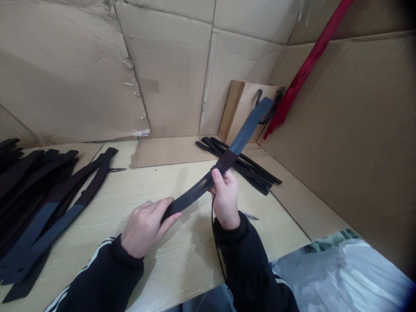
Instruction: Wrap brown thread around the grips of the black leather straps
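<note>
A long, slightly curved dark strap (195, 189) is held up at a slant over the table. Its upper right part is blue-grey, and a dark brown gathered band wraps its middle. My left hand (146, 223) grips the lower left end between thumb and fingers. Just below the brown band, my right hand (225, 195) pinches the strap, thumb on top. A thin black cord (213, 221) hangs from beside my right hand down past the sleeve.
Dark straps (48, 203) are piled at the left of the wooden table (175, 268). Several thin black strips (256, 171) lie behind my right hand. A cardboard box (247, 97) leans at the back. Red fabric (302, 76) hangs at the right; grey plastic (351, 273) lies below.
</note>
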Demonstrator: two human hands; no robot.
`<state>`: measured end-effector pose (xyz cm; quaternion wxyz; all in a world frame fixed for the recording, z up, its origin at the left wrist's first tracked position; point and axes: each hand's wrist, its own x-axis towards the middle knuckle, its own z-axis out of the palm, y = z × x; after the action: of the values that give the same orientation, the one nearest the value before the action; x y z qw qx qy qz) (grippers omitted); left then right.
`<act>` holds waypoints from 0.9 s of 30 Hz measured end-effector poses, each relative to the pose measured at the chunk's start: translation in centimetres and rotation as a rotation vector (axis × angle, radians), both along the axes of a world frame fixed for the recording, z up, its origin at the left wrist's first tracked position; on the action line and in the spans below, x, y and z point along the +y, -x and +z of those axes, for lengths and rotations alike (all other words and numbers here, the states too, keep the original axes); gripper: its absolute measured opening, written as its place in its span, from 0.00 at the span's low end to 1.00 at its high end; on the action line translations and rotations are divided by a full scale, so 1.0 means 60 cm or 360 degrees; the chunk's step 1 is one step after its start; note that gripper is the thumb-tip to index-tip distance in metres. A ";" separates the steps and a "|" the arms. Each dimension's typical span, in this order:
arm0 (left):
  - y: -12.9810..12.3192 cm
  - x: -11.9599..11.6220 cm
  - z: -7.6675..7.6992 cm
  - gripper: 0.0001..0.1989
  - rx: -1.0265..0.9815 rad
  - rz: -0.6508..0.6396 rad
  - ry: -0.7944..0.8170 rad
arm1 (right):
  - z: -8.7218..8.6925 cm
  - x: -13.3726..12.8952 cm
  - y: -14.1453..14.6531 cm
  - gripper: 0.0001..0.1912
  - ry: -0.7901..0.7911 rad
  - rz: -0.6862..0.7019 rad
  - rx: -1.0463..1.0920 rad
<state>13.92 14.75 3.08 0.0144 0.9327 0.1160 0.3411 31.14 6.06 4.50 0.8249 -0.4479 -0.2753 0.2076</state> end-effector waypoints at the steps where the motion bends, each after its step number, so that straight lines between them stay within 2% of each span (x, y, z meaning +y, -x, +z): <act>1: 0.001 0.000 0.000 0.17 0.0045 -0.0002 0.0090 | 0.002 -0.001 0.000 0.15 -0.0016 0.0098 0.0005; 4: 0.004 -0.002 0.009 0.17 0.0235 -0.0086 0.0599 | 0.008 -0.005 0.003 0.19 -0.0050 0.0435 0.0023; 6: 0.005 -0.005 0.020 0.17 0.0312 -0.0152 0.0944 | 0.011 -0.009 0.004 0.20 -0.0076 0.0583 0.0053; 10: 0.005 -0.011 0.041 0.19 0.0426 -0.0334 0.1492 | 0.013 -0.013 0.006 0.21 -0.0105 0.0480 0.0089; 12: 0.004 -0.012 0.044 0.21 0.0503 -0.0436 0.1658 | 0.011 -0.013 0.006 0.23 -0.0115 0.0390 0.0090; 15: 0.002 -0.011 0.041 0.19 0.0603 -0.0430 0.1592 | 0.008 -0.009 0.007 0.24 -0.0101 0.0269 0.0105; 19: 0.000 -0.010 0.028 0.17 0.0522 -0.0110 0.1163 | 0.009 -0.004 0.010 0.21 -0.0042 0.0121 0.0160; 21: -0.001 -0.011 0.024 0.18 0.0452 0.0010 0.1035 | 0.010 -0.004 0.012 0.19 -0.0003 0.0054 0.0140; 24: -0.001 -0.014 0.027 0.18 0.0465 -0.0059 0.1150 | 0.013 -0.009 0.013 0.14 0.0025 0.0093 0.0064; 27: 0.000 -0.017 0.036 0.18 0.0547 -0.0259 0.1504 | 0.017 -0.019 0.010 0.17 -0.0034 0.0450 0.0035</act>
<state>13.91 13.74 5.25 0.4420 0.8730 0.1854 0.0907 30.53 4.95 5.52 0.7951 -0.3936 -0.3288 0.3238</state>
